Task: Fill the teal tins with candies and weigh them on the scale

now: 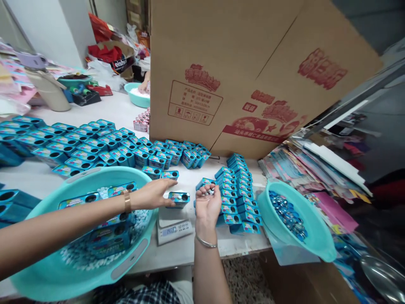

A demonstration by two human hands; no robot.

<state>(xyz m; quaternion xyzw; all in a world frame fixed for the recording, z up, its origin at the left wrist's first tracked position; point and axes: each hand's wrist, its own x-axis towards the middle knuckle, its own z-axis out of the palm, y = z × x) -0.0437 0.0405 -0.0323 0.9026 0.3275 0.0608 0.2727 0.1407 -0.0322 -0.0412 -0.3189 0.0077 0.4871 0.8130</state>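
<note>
A small blue box (179, 200) with pale candies at its opening stands on a white digital scale (172, 230) with a lit display. My left hand (152, 194) reaches over the basin to the box, thumb at its near left edge and fingers stretched out behind it, apart from the thumb. Palm up, my right hand (207, 204) is cupped around several small pale candies (209, 191), just right of the scale. Under my left forearm, a large turquoise basin (41, 270) holds pale candies and several blue boxes (109, 240).
Rows of blue boxes (85, 147) fill the table's left and back; more boxes (238, 194) stand right of my right hand. A turquoise basin (316, 236) holds shiny blue pieces. A large carton (237, 50) stands behind. Another person's hand (146, 82) is at a far bowl (137, 99).
</note>
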